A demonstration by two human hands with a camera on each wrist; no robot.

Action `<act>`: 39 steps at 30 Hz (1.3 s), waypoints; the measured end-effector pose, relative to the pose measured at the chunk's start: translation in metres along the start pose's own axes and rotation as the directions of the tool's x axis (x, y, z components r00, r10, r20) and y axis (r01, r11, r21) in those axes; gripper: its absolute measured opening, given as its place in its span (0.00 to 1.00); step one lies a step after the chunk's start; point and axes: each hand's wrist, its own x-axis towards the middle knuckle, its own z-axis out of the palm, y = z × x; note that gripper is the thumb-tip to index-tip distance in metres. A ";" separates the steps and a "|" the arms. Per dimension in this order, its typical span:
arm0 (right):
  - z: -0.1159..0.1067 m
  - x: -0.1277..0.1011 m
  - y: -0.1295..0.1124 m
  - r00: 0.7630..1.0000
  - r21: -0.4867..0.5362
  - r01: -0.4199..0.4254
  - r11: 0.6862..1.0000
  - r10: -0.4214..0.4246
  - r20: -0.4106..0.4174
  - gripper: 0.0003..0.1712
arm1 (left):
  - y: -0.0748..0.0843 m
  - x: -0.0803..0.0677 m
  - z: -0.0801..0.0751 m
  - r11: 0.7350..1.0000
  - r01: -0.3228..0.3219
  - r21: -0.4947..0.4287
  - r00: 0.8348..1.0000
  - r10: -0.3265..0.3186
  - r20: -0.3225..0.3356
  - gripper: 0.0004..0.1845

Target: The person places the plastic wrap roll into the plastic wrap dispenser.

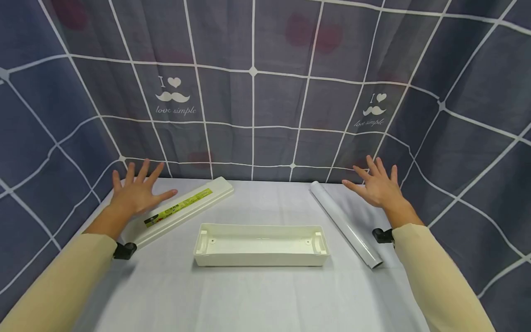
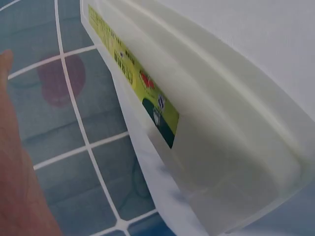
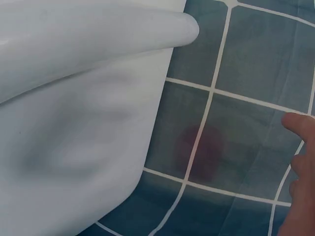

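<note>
A: Item one: left hand (image 1: 137,196). Fingers spread and straight, hovering at about 9 o'clock over the far end of the white lid (image 1: 182,210) with the yellow-green label (image 1: 179,207). Holding nothing; whether touching the lid, cannot tell.

B: Item two: right hand (image 1: 377,186). Likewise splayed, empty, at about 3 o'clock, just beside the far end of the pale roll (image 1: 346,223). Apart from it, by the look of things.

A: Item three: open white tray (image 1: 261,244). Dead centre of the desk (image 1: 257,295), lengthwise across, empty inside, small end brackets at both short sides. Lid lying aslant to its 10 o'clock, roll aslant to its 2 o'clock.

B: Backdrop: grey checked cloth (image 1: 253,115) behind and to both sides.

A: Step in hand, as judged: starting pose, nothing yet gripped. Parts laid out separately, presumably for assembly.

B: Next move, as judged: calls for closing on the roll near its middle, turning it parallel to the tray, lowering between the brackets.
</note>
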 end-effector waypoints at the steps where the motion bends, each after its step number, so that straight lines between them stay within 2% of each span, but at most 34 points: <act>1: 0.001 -0.001 0.000 1.000 -0.002 0.003 1.000 -0.003 -0.006 0.57 | 0.001 -0.001 0.001 1.000 -0.002 0.002 1.000 0.002 -0.003 0.61; 9: 0.012 -0.013 -0.009 0.999 -0.020 0.027 0.999 -0.028 -0.034 0.56 | 0.010 -0.008 0.007 1.000 -0.012 0.021 1.000 0.013 -0.023 0.61; 16: 0.026 -0.027 -0.016 0.996 -0.031 0.059 0.998 -0.061 -0.060 0.54 | 0.022 -0.021 0.012 0.998 -0.066 -0.002 0.998 0.066 -0.017 0.58; 24: 0.039 -0.043 -0.023 0.993 -0.027 0.078 0.997 -0.080 -0.086 0.53 | 0.038 -0.038 0.023 0.992 -0.120 -0.032 0.992 0.118 -0.051 0.57; 30: 0.051 -0.053 -0.027 0.989 -0.021 0.097 0.995 -0.099 -0.110 0.51 | 0.053 -0.052 0.031 0.985 -0.155 -0.079 0.986 0.150 -0.070 0.56; 39: 0.069 -0.066 -0.030 0.987 0.023 0.113 0.993 -0.109 -0.119 0.49 | 0.071 -0.070 0.040 0.957 -0.228 -0.180 0.973 0.218 -0.076 0.54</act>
